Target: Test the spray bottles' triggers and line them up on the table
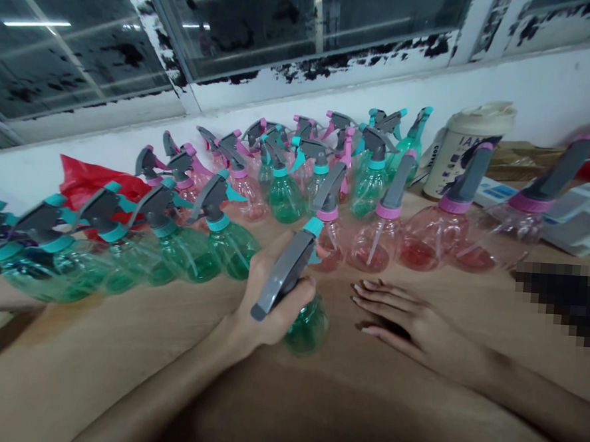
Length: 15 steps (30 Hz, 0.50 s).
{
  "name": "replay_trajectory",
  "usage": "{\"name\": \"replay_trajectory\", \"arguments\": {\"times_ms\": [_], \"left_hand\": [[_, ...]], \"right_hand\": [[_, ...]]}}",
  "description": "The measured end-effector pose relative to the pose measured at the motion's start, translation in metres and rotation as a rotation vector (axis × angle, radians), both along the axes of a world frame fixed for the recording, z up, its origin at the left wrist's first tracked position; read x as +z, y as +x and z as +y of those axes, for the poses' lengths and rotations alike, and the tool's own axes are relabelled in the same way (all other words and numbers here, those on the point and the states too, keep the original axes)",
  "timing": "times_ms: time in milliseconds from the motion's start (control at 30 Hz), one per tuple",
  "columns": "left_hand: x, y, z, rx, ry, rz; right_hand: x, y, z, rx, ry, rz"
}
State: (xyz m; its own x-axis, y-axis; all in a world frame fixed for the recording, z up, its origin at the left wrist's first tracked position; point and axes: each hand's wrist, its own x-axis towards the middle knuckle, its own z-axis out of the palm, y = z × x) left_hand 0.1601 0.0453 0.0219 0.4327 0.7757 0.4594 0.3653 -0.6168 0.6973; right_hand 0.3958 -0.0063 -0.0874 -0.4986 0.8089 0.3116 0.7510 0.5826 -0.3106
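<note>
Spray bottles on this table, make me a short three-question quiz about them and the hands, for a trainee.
1. Short answer: What does the left-hand grip hold?
2. True or false: The right-hand grip is clenched in a fist.
3. Fill in the blank: The bottle standing just in front of the lidded cup has a ____ collar.

Key:
1. A green spray bottle with a turquoise collar.
2. False; its fingers are extended over the table.
3. Pink.
</note>
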Motion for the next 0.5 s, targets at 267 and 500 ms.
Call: {"name": "replay_trajectory", "arguments": {"times_ms": [267, 500], "left_hand": [[-0.0058, 0.005, -0.0003, 0.079, 0.046, -0.044], [-0.0049, 0.0069, -0.0028, 0.079, 0.062, -0.056]], "right_hand": [[0.0031, 0.0011, -0.001, 0.007, -0.032, 0.043], [0.0017, 0.0026, -0.0004, -0.002, -0.055, 0.088]]}}
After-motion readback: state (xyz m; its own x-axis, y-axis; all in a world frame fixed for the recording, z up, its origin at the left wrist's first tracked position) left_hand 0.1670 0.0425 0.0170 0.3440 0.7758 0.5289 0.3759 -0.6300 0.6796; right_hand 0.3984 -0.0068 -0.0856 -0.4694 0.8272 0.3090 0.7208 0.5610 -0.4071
